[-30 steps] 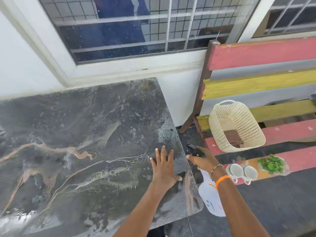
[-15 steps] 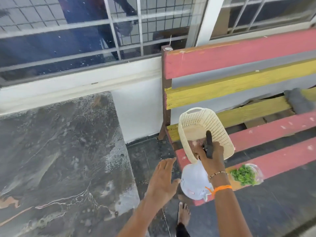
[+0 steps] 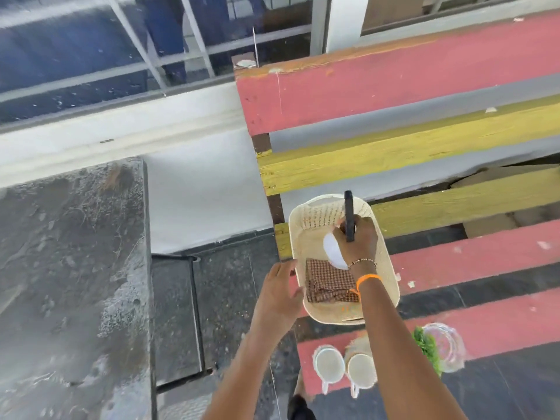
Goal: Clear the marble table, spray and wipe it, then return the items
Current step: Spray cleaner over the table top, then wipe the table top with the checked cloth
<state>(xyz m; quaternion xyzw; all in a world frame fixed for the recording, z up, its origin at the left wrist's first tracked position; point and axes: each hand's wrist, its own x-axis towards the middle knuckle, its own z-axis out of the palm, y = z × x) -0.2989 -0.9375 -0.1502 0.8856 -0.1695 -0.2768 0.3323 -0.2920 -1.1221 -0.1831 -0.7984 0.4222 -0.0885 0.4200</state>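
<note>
Head view: spray bottle held over the basket

Head camera looks down on the right hand [image 3: 357, 241], its fingers clamped on the black trigger of a white spray bottle [image 3: 333, 248], which hangs inside the cream basket [image 3: 385, 268]. Below those fingers, a checked cloth [image 3: 327, 283] lies on the basket floor. The left hand [image 3: 278, 298] sits just left of the basket rim, fingers apart and relaxed, holding nothing. Nearer the person than the right hand, 2 white cups [image 3: 328, 363] and a green plant [image 3: 428, 350] rest on the red slatted bench [image 3: 485, 256]. Well left of the left hand lies the wet marble table [image 3: 69, 268].
</note>
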